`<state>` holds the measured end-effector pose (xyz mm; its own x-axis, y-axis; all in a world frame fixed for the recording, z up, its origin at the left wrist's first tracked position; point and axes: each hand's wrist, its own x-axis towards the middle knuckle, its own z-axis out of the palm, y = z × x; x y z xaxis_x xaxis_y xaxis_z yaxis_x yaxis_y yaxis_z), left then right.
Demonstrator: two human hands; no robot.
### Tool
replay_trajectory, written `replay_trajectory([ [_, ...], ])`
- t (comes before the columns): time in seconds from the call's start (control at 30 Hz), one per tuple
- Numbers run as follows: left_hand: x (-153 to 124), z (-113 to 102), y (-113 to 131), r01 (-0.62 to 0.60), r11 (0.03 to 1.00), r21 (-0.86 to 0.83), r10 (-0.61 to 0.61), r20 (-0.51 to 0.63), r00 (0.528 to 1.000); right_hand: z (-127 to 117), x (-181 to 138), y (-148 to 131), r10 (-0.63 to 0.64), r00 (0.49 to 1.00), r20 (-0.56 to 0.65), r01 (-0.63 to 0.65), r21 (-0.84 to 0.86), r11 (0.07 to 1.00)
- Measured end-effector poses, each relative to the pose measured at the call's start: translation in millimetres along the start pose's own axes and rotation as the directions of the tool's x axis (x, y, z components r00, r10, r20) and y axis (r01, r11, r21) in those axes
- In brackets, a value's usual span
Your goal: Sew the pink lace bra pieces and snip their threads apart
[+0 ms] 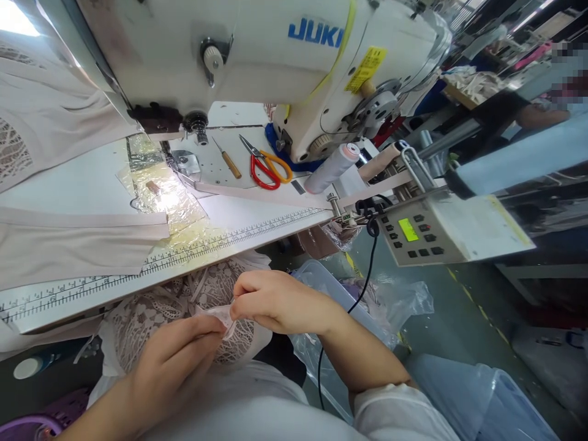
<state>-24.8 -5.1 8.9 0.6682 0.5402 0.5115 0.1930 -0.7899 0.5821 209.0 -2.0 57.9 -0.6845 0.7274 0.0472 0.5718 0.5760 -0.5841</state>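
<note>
A pale lace garment point(147, 315) lies across my lap below the table edge. My left hand point(181, 349) pinches a white edge of it, the fingertips pressed together. Right beside it, my right hand point(261, 300) is closed on the same strip of fabric, thumb against the curled fingers. The fingertips of both hands nearly meet, and a short bit of thin white cloth shows between them. On the table, pale fabric pieces point(82, 245) lie to the left, apart from both hands.
Above the table stands a JUKI sewing machine point(257, 61). Red-and-orange scissors point(266, 168), a wooden-handled awl point(230, 164) and a thread cone point(331, 168) rest near its base. A control box point(413, 236) juts out at right; a black cable point(367, 275) hangs beside a plastic bin point(316, 278).
</note>
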Motion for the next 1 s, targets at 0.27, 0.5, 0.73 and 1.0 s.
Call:
replay_trajectory([
  [0.27, 15, -3, 1, 0.229, 0.905, -0.359, -0.199, 0.119, 0.973, -4, 6, 6, -0.06, 0.997, 0.042, 0.059, 0.032, 0.998],
  [0.5, 28, -4, -1, 0.601, 0.452, -0.66, -0.491, 0.378, 0.785, 6, 13, 27, -0.168, 0.986, -0.01, 0.162, 0.34, 0.926],
  [0.73, 43, -2, 3, 0.747, -0.004, -0.665, -0.587, 0.606, 0.536, 17, 6, 34, -0.111, 0.991, -0.071, 0.131, 0.433, 0.892],
  [1.0, 47, 1, 4, 0.743, -0.201, -0.639, -0.569, 0.694, 0.442, 16, 2, 31, -0.087, 0.993, -0.082, 0.114, 0.428, 0.896],
])
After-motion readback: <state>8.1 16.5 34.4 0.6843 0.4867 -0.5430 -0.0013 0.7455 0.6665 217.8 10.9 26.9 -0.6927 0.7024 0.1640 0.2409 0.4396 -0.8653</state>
